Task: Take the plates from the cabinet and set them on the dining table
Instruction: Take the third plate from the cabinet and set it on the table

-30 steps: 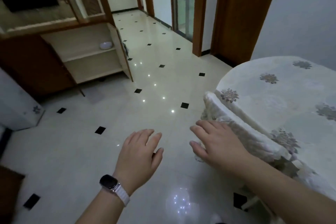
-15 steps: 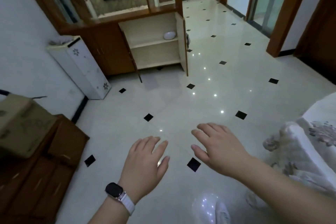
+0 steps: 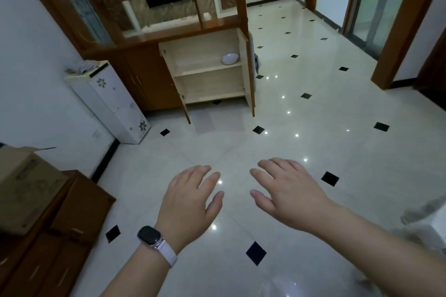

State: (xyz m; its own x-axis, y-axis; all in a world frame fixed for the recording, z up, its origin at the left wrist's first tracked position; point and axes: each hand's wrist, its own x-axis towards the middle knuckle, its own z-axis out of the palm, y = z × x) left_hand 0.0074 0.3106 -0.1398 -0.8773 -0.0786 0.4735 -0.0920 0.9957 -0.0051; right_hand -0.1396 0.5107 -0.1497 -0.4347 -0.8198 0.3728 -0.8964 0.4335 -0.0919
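A white plate [image 3: 230, 58] sits on the upper shelf of the open wooden cabinet [image 3: 207, 82], at its right end, across the tiled floor from me. Both cabinet doors stand open. My left hand [image 3: 190, 202], with a watch on the wrist, and my right hand [image 3: 287, 195] hover palm-down over the floor, fingers straight and holding nothing. Only a blurred edge of the cloth-covered dining table [image 3: 427, 222] shows at the right border.
A white floor-standing unit [image 3: 108, 103] leans by the left wall. A cardboard box [image 3: 24, 188] rests on a brown wooden chest [image 3: 60, 236] at the lower left. Wooden door frames [image 3: 407, 19] line the right. Glossy tiled floor [image 3: 277, 152] lies between me and the cabinet.
The view has swung left, away from the dining table and toward the cabinet, which now looks nearer. Both hands stay empty and spread in front of me.
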